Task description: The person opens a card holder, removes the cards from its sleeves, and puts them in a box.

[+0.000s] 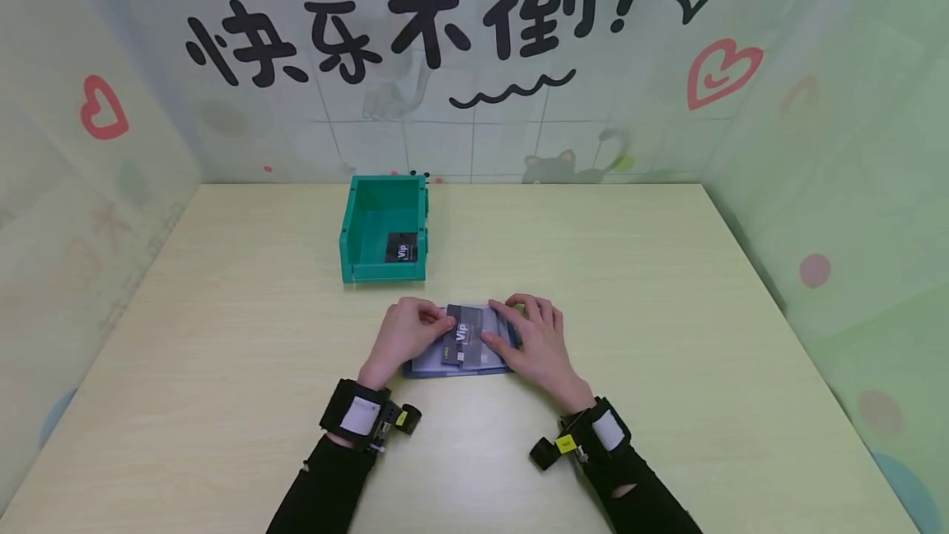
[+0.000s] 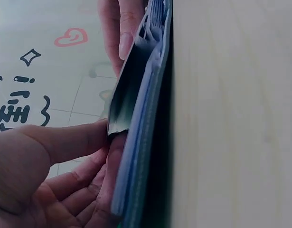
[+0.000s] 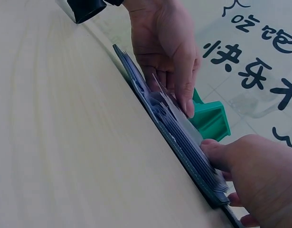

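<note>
On the table lies a card holder (image 1: 426, 367) with a stack of clear plastic sleeves (image 3: 186, 142) and a dark cover (image 3: 162, 128). A dark card (image 1: 454, 344) marked "Vip" sits partly under a clear sleeve, its left part uncovered. My left hand (image 1: 411, 334) pinches the card's left edge between thumb and fingers; in the left wrist view the thumb (image 2: 84, 140) is on top and a finger is underneath. My right hand (image 1: 537, 344) rests at the holder's right side, thumb (image 3: 214, 149) pressing on the sleeves and index finger reaching to the top edge.
Beyond the holder stands a green bin (image 1: 383, 272) with another dark "Vip" card (image 1: 402, 247) inside. The table (image 1: 630, 270) meets printed cloth walls at the back and sides. Each wrist wears a black strap with a small camera.
</note>
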Demonstrator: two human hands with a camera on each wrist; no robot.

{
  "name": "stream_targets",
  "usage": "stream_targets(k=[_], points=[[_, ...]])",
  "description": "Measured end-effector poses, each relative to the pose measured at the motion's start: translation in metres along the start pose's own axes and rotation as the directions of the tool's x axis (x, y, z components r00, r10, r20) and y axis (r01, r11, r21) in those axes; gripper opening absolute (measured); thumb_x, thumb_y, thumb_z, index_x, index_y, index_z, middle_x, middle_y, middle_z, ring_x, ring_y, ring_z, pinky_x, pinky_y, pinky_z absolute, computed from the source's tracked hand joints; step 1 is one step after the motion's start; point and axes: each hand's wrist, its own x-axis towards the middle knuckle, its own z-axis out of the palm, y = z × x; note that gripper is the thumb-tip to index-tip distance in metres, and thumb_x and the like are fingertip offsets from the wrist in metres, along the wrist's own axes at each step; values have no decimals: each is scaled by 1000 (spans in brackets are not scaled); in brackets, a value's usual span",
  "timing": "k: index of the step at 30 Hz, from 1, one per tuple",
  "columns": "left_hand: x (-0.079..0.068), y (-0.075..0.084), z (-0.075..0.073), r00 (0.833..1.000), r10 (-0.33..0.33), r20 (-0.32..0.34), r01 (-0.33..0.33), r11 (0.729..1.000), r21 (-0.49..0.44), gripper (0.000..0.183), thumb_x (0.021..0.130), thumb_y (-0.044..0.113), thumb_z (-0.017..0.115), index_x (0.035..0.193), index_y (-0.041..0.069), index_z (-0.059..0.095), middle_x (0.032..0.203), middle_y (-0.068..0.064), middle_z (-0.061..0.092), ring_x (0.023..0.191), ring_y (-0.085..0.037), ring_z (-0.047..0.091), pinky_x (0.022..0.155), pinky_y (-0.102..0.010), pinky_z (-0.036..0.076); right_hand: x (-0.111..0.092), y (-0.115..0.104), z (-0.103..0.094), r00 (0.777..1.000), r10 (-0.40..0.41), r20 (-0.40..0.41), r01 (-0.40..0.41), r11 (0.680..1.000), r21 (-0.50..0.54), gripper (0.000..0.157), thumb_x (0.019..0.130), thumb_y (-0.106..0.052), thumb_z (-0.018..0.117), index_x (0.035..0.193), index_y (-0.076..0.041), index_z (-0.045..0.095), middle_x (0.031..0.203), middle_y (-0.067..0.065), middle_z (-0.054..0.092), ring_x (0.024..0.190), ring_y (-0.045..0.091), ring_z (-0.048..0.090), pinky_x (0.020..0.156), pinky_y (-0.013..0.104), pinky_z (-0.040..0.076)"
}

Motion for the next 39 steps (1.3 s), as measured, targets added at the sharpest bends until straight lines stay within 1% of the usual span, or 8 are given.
stream_targets(k=[3,8,13,17,21,26,34,39], points=[[0,0,-2,999,-47,4,47,999,-24,18,92,18,74,99,1,75,90,-13,77,71,-16,67,65,-25,49,0,0,0,1000,3,4,-3,1000,2,53,91,-43,67,136,-15,63,132,15,54,123,38,40,105,58,27],[1,-2,-4,993,-104,59,111,985,-130,23,95,14,69,108,-4,70,97,-20,77,62,-13,67,61,-25,55,0,-1,-1,1000,6,-2,-6,1000,7,53,91,-42,68,136,-14,63,131,15,54,123,38,40,105,58,26],[3,-4,-4,984,-143,109,164,963,-214,27,98,13,65,117,-6,66,106,-23,74,68,-12,64,64,-26,58,0,-2,-3,1000,10,-8,-10,1000,17,53,90,-42,68,135,-13,64,131,16,54,122,39,40,105,58,26],[3,-6,-4,979,-158,131,187,951,-247,31,98,11,63,124,-5,62,111,-23,72,75,-14,64,65,-26,58,0,-3,-3,1000,12,-10,-12,1000,14,53,90,-42,68,134,-14,64,130,16,54,122,38,40,105,58,26],[3,-7,-7,978,-160,132,188,951,-244,33,98,11,63,127,-5,61,114,-23,71,80,-16,65,67,-26,58,-1,-2,-2,1000,7,-17,-7,1000,9,52,90,-42,68,134,-14,64,130,15,54,121,37,40,105,57,27],[2,-8,-14,980,-157,121,181,958,-223,33,99,10,61,127,-6,60,116,-26,71,81,-18,67,69,-29,59,-1,-2,-1,1000,1,-22,-1,1000,16,52,90,-42,68,134,-14,64,130,15,54,121,37,40,105,57,27],[1,-11,-27,982,-150,118,176,950,-259,32,99,9,61,126,-9,60,115,-29,70,81,-18,68,69,-28,59,-1,0,2,1000,-3,-24,4,1000,13,52,90,-43,68,134,-15,64,130,14,54,122,37,41,105,58,27],[1,-13,-35,983,-153,103,174,957,-233,34,99,10,60,128,-9,60,119,-30,69,89,-22,69,72,-30,59,-1,1,2,1000,-4,-24,4,1000,5,52,90,-43,68,134,-15,64,130,14,54,122,37,41,106,57,27]])
